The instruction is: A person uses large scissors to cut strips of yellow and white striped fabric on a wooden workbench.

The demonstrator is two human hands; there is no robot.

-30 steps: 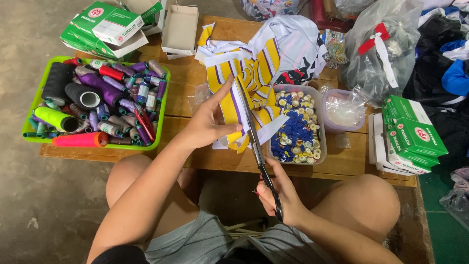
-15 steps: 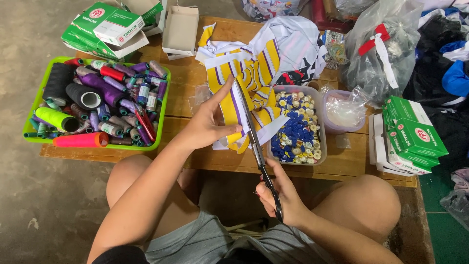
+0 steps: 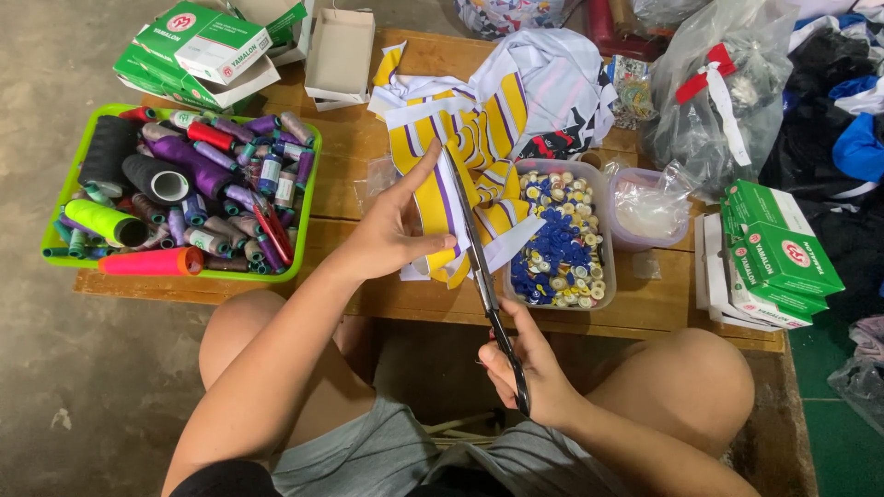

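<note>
Low wooden table on a concrete floor, viewed from above; bare knees at 6 o'clock.

Left hand at centre, fingers spread and pressed on a yellow, white and purple striped cloth. Thumb pinches the cloth's near edge; index finger points toward 1 o'clock along the cloth.

Right hand at 5 o'clock of the left, off the table edge, fingers closed through the handles of long scissors. Blades run toward 11 o'clock, nearly shut, lying along the cloth's right edge just beside the left thumb. Whether the blades grip the fabric, cannot tell.

Clear tub touching the cloth at its 3 o'clock: buttons, blue ones low, cream and yellow ones high. Next at 3 o'clock, a purple tub lined with a plastic bag, contents unclear.

Green tray at 9 o'clock: thread spools, purple, black, neon yellow, red; a pink cone rests on its near rim.

Green-and-white boxes at 3 o'clock, more at 11 o'clock. Open cardboard box at 12 o'clock.
</note>
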